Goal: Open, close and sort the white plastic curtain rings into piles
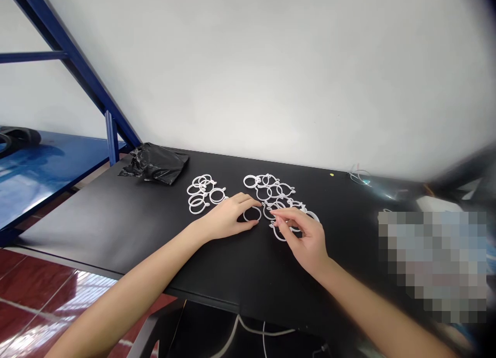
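Note:
Two heaps of white plastic rings lie on a black table (116, 229): a left pile (202, 192) and a larger right pile (273, 190). My left hand (228, 217) rests on the table between them, its thumb and forefinger curved around a single white ring (252, 214). My right hand (304, 236) hovers at the near edge of the right pile, its fingertips pinched together over a ring (279, 230) there.
A crumpled black plastic bag (155, 164) lies at the table's back left. A blue metal frame (85, 74) and blue shelf (34, 167) stand to the left. A few loose rings (360, 177) lie at the back right. White cables (251, 332) hang under the front edge.

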Demonstrator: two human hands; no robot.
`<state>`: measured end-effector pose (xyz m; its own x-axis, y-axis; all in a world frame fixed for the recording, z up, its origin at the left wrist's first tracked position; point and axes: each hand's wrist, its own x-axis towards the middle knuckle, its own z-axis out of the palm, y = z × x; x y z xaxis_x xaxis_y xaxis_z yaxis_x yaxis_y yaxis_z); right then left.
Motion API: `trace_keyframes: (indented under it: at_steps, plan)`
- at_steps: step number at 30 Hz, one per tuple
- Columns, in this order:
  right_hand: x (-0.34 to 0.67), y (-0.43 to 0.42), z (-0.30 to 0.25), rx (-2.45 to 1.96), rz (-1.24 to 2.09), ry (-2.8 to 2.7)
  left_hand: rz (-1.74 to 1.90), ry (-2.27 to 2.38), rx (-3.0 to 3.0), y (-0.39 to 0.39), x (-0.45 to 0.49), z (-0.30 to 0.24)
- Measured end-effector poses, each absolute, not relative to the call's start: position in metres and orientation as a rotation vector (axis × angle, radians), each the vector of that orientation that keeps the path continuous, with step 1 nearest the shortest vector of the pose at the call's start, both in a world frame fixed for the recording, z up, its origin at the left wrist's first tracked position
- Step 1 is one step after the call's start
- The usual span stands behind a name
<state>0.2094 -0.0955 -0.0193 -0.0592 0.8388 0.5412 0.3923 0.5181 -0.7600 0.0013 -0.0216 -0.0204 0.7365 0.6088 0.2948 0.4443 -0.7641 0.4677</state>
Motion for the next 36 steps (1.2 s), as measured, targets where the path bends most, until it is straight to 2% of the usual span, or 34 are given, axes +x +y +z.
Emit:
trace_keyframes:
  at_steps: [8, 11, 15, 20, 24, 27, 31, 36]
  plan:
    - [0.21, -0.094, -0.021, -1.036, 0.502, -1.673, 0.649, 0.804, 2.332, -0.023, 0.009, -0.026]
    - [0.209, -0.093, -0.022, -1.048, 0.471, -1.676, 0.802, 0.898, 1.889, -0.024, 0.014, -0.025]
    - [0.208, -0.091, -0.026, -1.08, 0.4, -1.714, 0.846, 0.706, 1.162, -0.029, 0.023, -0.02]
    - [0.206, -0.093, -0.029, -1.048, 0.379, -1.739, 0.79, 0.609, 0.962, -0.036, 0.031, -0.019]
    - [0.207, -0.094, -0.026, -1.035, 0.315, -1.724, 0.825, 0.659, 1.041, -0.039, 0.032, -0.023]
    - [0.208, -0.094, -0.025, -1.03, 0.346, -1.726, 0.918, 0.744, 1.394, -0.042, 0.029, -0.024]
    - [0.207, -0.096, -0.026, -0.981, 0.494, -1.726, 0.822, 0.718, 2.191, -0.046, 0.024, -0.027]
    - [0.204, -0.1, -0.026, -0.932, 0.777, -1.649, 0.748, 0.679, 2.464, -0.048, 0.022, -0.029]
